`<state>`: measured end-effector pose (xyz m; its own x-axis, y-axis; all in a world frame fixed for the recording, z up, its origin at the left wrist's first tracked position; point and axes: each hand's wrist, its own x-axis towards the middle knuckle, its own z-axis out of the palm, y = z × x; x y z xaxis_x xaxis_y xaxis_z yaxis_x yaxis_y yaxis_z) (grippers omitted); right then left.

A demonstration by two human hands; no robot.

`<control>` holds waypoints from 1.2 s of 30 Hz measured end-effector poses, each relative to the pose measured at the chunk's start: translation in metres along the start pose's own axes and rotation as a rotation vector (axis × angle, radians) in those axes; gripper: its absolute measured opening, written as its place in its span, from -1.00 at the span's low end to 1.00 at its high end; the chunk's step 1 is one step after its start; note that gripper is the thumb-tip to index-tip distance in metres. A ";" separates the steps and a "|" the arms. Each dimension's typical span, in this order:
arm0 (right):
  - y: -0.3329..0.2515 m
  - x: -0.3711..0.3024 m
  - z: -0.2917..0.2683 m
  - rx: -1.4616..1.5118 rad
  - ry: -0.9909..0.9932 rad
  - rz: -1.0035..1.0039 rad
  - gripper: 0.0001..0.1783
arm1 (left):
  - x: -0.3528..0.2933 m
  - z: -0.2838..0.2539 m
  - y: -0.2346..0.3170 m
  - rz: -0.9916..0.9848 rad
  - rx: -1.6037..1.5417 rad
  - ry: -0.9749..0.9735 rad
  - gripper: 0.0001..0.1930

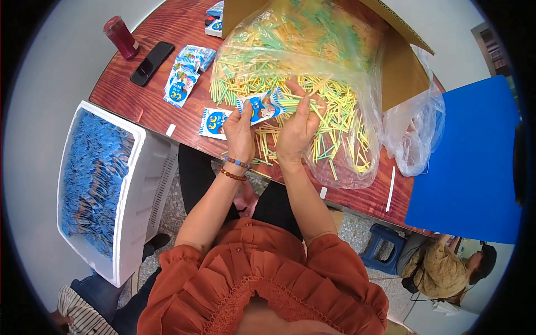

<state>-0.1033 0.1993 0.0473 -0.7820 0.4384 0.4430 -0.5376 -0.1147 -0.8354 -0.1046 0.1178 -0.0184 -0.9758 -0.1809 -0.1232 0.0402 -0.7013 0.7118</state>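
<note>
My left hand pinches a small blue-and-white packet by its lower edge. At the packet's right end, my right hand grips a small bundle of thin green and yellow sticks; whether their tips are inside the packet I cannot tell. Another blue-and-white packet lies on the table just left of my left hand. Beyond and beneath my hands spreads a heap of loose yellow and green sticks, partly within a large clear plastic bag.
Several packets, a black phone and a red bottle are on the table's left. A white foam box of blue pieces stands left. Cardboard, a crumpled bag and a blue panel are right. Another person sits lower right.
</note>
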 end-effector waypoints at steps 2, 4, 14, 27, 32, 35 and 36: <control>-0.001 -0.001 -0.001 0.003 -0.006 -0.043 -0.74 | 0.001 -0.003 -0.003 -0.009 0.020 -0.001 -0.78; 0.002 -0.002 -0.003 0.038 -0.060 -0.018 -0.74 | 0.002 -0.004 -0.007 -0.019 0.040 -0.003 -0.78; 0.009 0.016 -0.013 -0.151 -0.145 0.282 -0.59 | 0.005 0.014 -0.001 -0.088 -0.133 -0.021 -0.83; 0.003 0.042 -0.028 -0.161 -0.411 0.272 -0.32 | 0.031 0.038 -0.016 -0.227 -0.416 -0.179 -0.78; 0.010 0.057 -0.035 -0.197 -0.384 0.348 -0.75 | 0.031 0.038 -0.010 -0.245 -0.506 -0.275 -0.78; -0.007 0.067 -0.021 -0.134 -0.492 0.211 -0.79 | 0.036 0.026 0.005 -0.192 -0.485 -0.316 -0.80; -0.016 0.074 -0.011 -0.222 -0.557 0.149 -0.78 | 0.038 0.021 0.012 -0.155 -0.480 -0.281 -0.80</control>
<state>-0.1486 0.2432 0.0899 -0.9231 -0.1061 0.3696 -0.3781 0.0758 -0.9226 -0.1462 0.1169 0.0004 -0.9951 0.0932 0.0335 -0.0791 -0.9511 0.2986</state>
